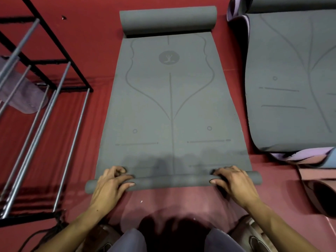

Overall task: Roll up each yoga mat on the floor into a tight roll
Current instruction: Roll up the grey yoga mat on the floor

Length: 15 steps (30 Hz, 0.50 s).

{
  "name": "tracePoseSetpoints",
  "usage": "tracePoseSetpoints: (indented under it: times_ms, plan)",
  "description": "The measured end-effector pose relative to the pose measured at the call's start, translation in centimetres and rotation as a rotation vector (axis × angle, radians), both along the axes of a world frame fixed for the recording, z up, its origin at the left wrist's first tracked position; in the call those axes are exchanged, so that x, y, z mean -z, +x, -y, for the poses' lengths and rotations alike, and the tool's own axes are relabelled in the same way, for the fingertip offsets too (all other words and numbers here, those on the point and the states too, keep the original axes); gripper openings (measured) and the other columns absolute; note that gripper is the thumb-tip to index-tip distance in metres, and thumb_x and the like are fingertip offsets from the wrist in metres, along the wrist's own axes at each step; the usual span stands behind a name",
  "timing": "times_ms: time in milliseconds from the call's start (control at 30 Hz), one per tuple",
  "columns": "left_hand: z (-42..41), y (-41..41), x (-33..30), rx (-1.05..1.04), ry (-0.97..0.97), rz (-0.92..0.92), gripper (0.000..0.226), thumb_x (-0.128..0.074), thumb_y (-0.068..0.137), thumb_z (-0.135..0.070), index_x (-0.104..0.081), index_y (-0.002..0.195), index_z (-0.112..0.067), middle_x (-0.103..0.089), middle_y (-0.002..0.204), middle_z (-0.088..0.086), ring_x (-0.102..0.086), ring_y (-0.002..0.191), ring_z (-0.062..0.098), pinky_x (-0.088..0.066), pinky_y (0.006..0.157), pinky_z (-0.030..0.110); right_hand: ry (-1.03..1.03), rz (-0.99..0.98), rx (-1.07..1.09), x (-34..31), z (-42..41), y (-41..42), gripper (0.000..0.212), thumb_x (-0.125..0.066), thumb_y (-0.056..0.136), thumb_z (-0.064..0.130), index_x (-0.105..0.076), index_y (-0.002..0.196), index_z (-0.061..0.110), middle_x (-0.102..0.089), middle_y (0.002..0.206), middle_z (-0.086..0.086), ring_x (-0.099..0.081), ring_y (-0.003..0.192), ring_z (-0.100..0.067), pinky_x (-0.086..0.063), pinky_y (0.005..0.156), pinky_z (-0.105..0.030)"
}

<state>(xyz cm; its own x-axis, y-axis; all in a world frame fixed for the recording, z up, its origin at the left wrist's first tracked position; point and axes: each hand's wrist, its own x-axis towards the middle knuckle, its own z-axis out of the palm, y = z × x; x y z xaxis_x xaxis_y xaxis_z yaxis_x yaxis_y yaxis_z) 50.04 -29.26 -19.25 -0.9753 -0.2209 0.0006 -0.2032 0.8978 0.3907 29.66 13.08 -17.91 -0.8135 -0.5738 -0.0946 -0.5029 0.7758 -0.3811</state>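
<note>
Lying lengthwise on the red carpeted floor (87, 42), the grey foam yoga mat with engraved alignment lines (171, 99) stretches from the near edge of the floor in view toward the far edge. Its near end is wound into a thin grey roll (172, 181), lying crosswise just ahead of the person's knees, and its far end curls up into a thicker grey roll (168, 20).

The left hand (111, 184) grips the thin roll near its left end, fingers curled over the top and thumb along the near side. The right hand (234, 182) grips the same roll near its right end in a matching hold.

Toward the right edge of the floor, a second grey mat with a lilac underside (291, 79) lies flat, apart from the first, its far end also curled up. A pinkish rolled mat (320, 199) sits by the near right corner, though the dark blur there makes its shape hard to read.

Along the left edge stands a black metal rack with grey steel bars (45, 84), with what seems to be a mauve rolled mat (23, 93) resting under its bars.
</note>
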Motion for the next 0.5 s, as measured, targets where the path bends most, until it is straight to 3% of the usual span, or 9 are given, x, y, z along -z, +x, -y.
tracePoseSetpoints:
  times_ms: [100, 200, 267, 367, 500]
  plan:
    - [0.2, -0.4, -0.5, -0.039, -0.127, 0.068, 0.046, -0.042, 0.089, -0.076, -0.073, 0.112, -0.052, -0.048, 0.106, -0.023, -0.050, 0.096, 0.012, -0.042, 0.074, 0.038, -0.031, 0.048, 0.078, -0.4, 0.5, -0.5, 0.053, -0.057, 0.079, 0.080, -0.076, 0.103, 0.038, -0.051, 0.110, 0.012, -0.040, 0.097, -0.017, -0.048, 0.091, -0.033]
    - [-0.1, -0.6, -1.0, -0.046, -0.176, 0.114, 0.049, -0.037, 0.089, -0.078, -0.072, 0.114, -0.054, -0.051, 0.098, -0.024, -0.052, 0.095, 0.009, -0.036, 0.073, 0.036, 0.142, 0.088, 0.092, -1.5, 1.2, -0.6, 0.051, -0.058, 0.076, 0.079, -0.074, 0.110, 0.044, -0.045, 0.107, 0.014, -0.031, 0.099, -0.015, -0.042, 0.091, -0.035]
    - [-0.5, -0.8, -1.4, -0.055, -0.206, 0.139, 0.050, -0.036, 0.090, -0.075, -0.069, 0.119, -0.053, -0.055, 0.099, -0.023, -0.054, 0.096, 0.008, -0.036, 0.074, 0.036, 0.278, 0.100, 0.078, -2.2, 1.7, -0.7, 0.047, -0.057, 0.082, 0.080, -0.069, 0.115, 0.049, -0.048, 0.108, 0.018, -0.034, 0.104, -0.014, -0.037, 0.090, -0.037]
    - [-1.5, -1.2, -1.8, -0.067, -0.256, 0.195, 0.053, -0.034, 0.089, -0.071, -0.055, 0.133, -0.049, -0.058, 0.108, -0.020, -0.056, 0.101, 0.011, -0.042, 0.079, 0.038, 0.307, 0.130, 0.068, -2.6, 2.0, -1.2, 0.044, -0.055, 0.085, 0.079, -0.065, 0.114, 0.048, -0.051, 0.110, 0.019, -0.043, 0.110, -0.011, -0.036, 0.091, -0.040]
    - [-2.8, -1.0, -1.9, 0.000, -0.317, 0.138, 0.038, -0.039, 0.095, -0.053, -0.063, 0.123, -0.043, -0.055, 0.108, -0.014, -0.056, 0.097, 0.019, -0.039, 0.078, 0.040, 0.243, 0.161, 0.075, -2.7, 2.0, -0.9, 0.041, -0.059, 0.086, 0.074, -0.053, 0.110, 0.042, -0.048, 0.106, 0.023, -0.043, 0.106, -0.008, -0.039, 0.093, -0.041]
